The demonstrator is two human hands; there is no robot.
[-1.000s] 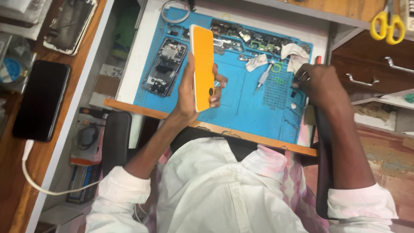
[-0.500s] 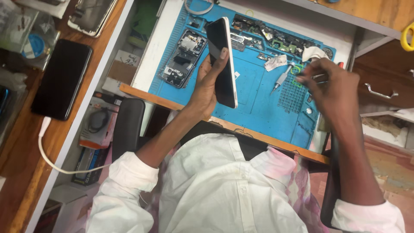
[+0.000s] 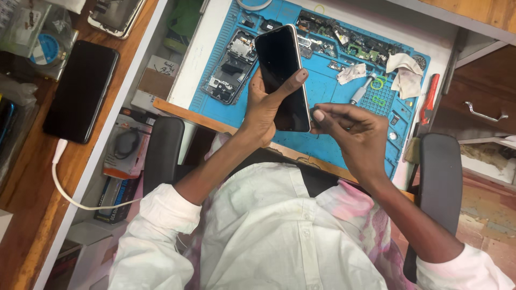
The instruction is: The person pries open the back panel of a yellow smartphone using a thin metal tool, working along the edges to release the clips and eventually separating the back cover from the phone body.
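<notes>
Black phone [image 3: 80, 91] charging on the wooden desk [image 3: 32, 177] at left; stripped phone chassis [image 3: 231, 67] lies open on the blue mat [image 3: 333, 115]. Left hand [image 3: 263, 104] fingers clamped on the dark-screened phone [image 3: 282, 75] above the mat, right hand [image 3: 352, 131] fingers pinched together at its lower right edge. Judging by that, reassembly isn't finished.

You sit at a white bench [image 3: 193, 64] under even light; a wooden side bench [image 3: 32, 177] runs along your left, wooden drawers [image 3: 473, 96] stand right, black chair armrests [image 3: 442, 177] flank you.
</notes>
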